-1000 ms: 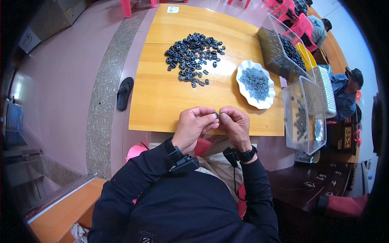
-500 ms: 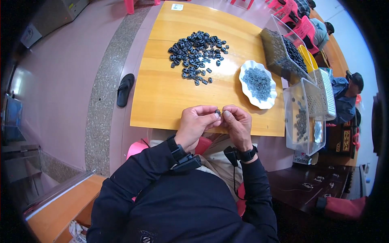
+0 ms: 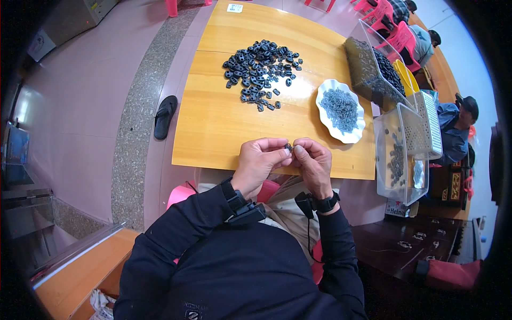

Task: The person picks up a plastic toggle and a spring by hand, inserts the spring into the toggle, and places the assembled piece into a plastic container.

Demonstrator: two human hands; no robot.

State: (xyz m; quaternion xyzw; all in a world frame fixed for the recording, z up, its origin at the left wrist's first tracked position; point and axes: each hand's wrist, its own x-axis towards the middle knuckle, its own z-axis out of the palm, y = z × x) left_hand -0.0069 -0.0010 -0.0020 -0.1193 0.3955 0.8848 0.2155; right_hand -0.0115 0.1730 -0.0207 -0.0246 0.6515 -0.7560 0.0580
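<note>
1. The left hand (image 3: 260,160) is curled at the near edge of the wooden table (image 3: 213,122), with its fingertips pinched on a small dark piece (image 3: 288,146).
2. That small dark piece sits between the two hands, at the tips of both, just above the table's near edge. Its exact shape is too small to tell.
3. The right hand (image 3: 313,162) is curled the same way, its thumb and forefinger closed on the same piece from the other side, so the two hands touch at the fingertips.
4. Farther back on the table, well apart from the hands, lies a loose heap of black parts (image 3: 261,66).
5. To the right of that heap on the table stands a white scalloped dish (image 3: 341,110) filled with small grey pieces.
6. At the table's right edge are clear plastic bins (image 3: 397,154), one near the dish holding dark parts, and a white perforated basket (image 3: 431,125) beside them.
7. Left of the table, on the pink floor, lies a black sandal (image 3: 165,116).
8. Compared with a second ago, both hands have stayed at the table's near edge with fingertips together on the piece; the heap and the dish lie as they did, and only the view has shifted slightly.
</note>
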